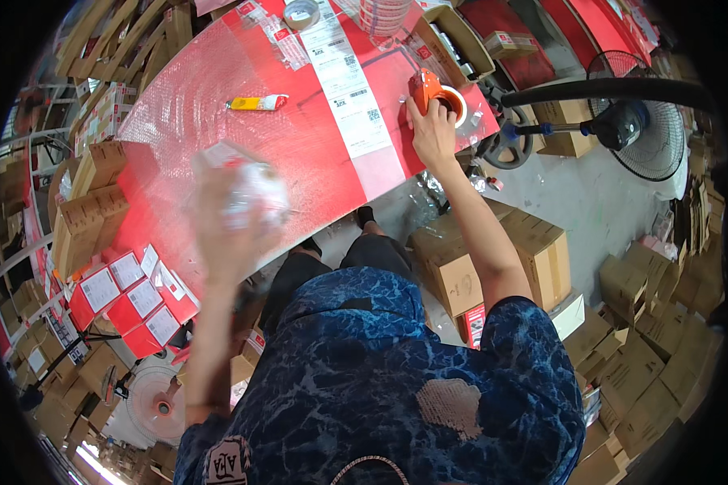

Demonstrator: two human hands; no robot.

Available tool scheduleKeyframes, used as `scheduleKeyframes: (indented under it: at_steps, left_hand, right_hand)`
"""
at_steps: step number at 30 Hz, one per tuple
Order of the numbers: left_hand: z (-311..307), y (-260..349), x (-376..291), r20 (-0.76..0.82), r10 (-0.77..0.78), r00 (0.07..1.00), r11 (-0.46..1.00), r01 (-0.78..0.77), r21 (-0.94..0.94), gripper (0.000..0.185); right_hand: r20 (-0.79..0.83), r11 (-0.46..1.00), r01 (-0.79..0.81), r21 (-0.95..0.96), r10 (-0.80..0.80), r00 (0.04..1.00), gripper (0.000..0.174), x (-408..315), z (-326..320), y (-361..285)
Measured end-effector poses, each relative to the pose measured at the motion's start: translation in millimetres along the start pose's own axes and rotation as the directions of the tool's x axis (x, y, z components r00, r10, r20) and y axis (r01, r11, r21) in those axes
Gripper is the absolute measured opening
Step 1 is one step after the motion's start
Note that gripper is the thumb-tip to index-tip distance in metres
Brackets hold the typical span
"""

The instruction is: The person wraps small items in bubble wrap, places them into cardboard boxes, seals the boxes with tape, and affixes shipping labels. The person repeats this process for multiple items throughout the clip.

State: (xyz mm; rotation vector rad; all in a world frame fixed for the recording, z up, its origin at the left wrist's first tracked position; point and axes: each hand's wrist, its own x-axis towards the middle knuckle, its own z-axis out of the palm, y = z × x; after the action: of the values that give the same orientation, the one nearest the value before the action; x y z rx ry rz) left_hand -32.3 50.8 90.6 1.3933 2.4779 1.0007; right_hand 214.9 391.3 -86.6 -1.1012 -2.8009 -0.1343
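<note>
My left hand (214,227), blurred by motion, holds a small package (259,193) wrapped in clear plastic with red and white markings, over the near left part of the red table (306,145). On the table's right side, my right hand (435,136) has its fingers around an orange tape dispenser (423,90) with a roll of tape in it. Between the hands runs a strip of white printed labels (358,112) bearing writing and codes. A yellow utility knife (256,103) lies beyond the left hand. Bubble wrap (176,103) covers the table's left side.
A loose tape roll (301,13) and an open cardboard box (452,45) stand at the far side. Right of the table is a black pedestal fan (637,124). Cardboard cartons (455,267) sit on the floor by my right arm; red boxes with labels (136,297) are at left.
</note>
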Motion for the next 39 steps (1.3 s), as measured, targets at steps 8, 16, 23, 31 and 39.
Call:
scheduleKeyframes:
  at_steps: [8,16,23,31,39]
  left_hand:
    - [-31.0,-91.3,-56.7,-0.574,-0.177,0.799,0.981,0.094,-0.172,0.073]
    - [46.7,-158.1,-191.5,0.464,-0.327,0.823,0.821,0.491,-0.293,0.066]
    - [91.5,-122.4,-155.3,0.824,-0.079,0.561,0.963,0.256,-0.082,0.062]
    - [222.5,6.7,-130.1,0.991,0.064,0.116,0.984,-0.170,-0.044,0.059]
    - [366.6,173.7,-161.0,0.967,0.102,-0.235,0.794,-0.566,-0.221,0.055]
  right_hand:
    - [-0.128,0.934,-0.183,0.306,0.231,0.964,0.063,-160.7,-77.0,-55.8]
    - [0.686,0.050,-0.992,0.119,0.718,0.119,0.028,-587.4,-56.8,-224.2]
    - [0.809,-0.431,-0.874,-0.225,0.417,-0.414,0.041,-746.5,-44.4,-344.2]
    - [-0.105,-0.683,-0.670,0.289,0.674,-0.732,0.082,-840.4,-9.9,-253.0]
    - [0.144,-0.724,-0.678,-0.131,0.662,-0.735,0.071,-909.2,-53.8,-50.9]
